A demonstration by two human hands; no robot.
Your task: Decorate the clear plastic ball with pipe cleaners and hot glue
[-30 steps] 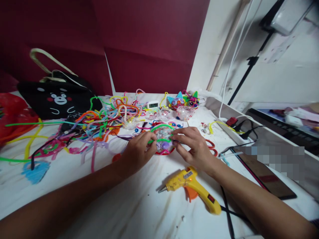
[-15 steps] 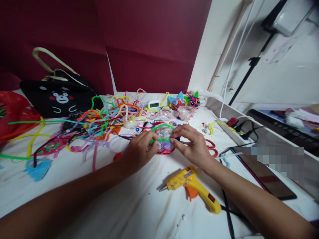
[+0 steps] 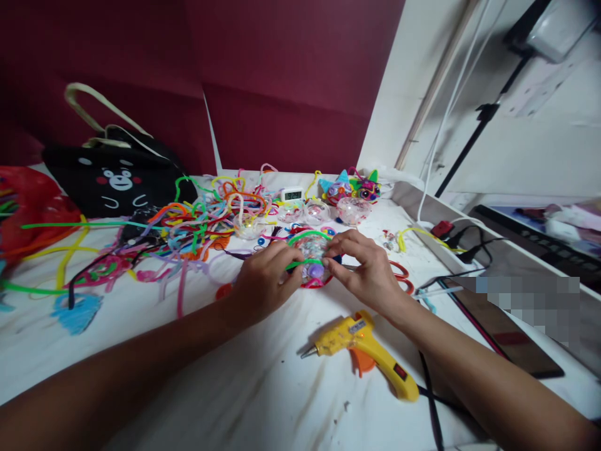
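There is one round, green-trimmed craft piece (image 3: 312, 246), one yellow plastic glue gun (image 3: 364, 343), one black fabric bag (image 3: 119, 181) and two multicoloured, pointy-eared ornaments (image 3: 337, 190) (image 3: 366, 189). Fuzzy multicoloured pipe cleaners (image 3: 218, 216) are too tangled to count.

Head view, single: head-worn, above surface (image 3: 244, 388), facing forward and down; left hand (image 3: 267, 275) and right hand (image 3: 369, 269) near, mid-frame; dark red backdrop (image 3: 291, 81) farther off.

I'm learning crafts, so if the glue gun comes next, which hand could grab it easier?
Probably the right hand. It is closer to the yellow glue gun, whose handle points toward the right side. The left hand is farther; both hands are at the decorated piece.
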